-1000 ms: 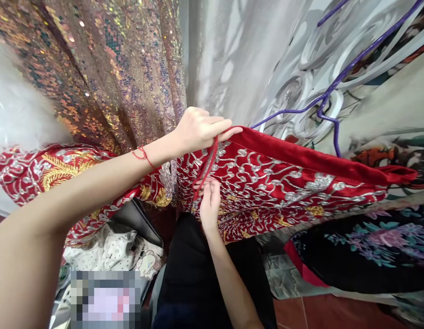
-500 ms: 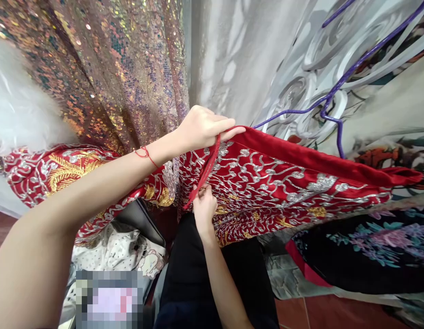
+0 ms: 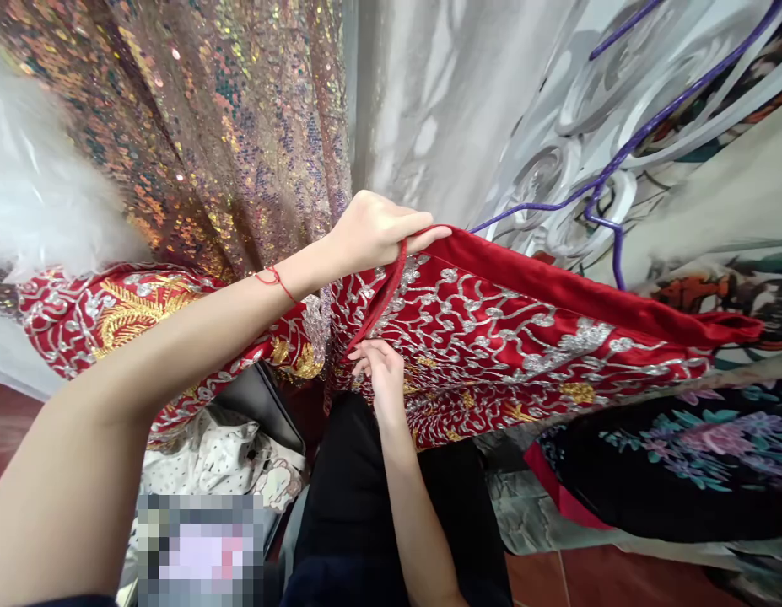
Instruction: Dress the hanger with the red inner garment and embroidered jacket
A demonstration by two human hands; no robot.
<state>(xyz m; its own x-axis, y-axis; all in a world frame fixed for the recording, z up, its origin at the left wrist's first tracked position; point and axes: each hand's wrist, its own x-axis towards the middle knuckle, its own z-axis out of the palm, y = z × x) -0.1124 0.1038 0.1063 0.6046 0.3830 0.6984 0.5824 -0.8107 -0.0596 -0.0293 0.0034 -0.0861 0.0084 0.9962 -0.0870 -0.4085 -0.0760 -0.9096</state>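
A red garment (image 3: 517, 329) with silver and gold sequin embroidery stretches across the view, edged on top by a plain red satin band (image 3: 542, 278). My left hand (image 3: 384, 228) is closed on the band's left end, fingers pointing right. From under that hand a thin red strap (image 3: 391, 291) runs down and left over the embroidery. Near the strap's lower end is my right hand (image 3: 381, 362), fingers loosely bent and apart; whether a fingertip touches the strap is unclear. A purple hanger (image 3: 618, 164) shows behind the band.
Sequined fabric (image 3: 239, 126) hangs at the upper left, beside white fluffy material (image 3: 49, 160). A sheer white curtain (image 3: 428, 101) is behind. Below left lie a spotted white cloth (image 3: 219, 455) and a blurred-out patch. Black floral fabric (image 3: 669, 472) is at the right.
My right hand has loosened from its pinch on the strap's lower end, its fingers spreading. The left hand keeps its hold on the band. The garment's right end shifted slightly left.
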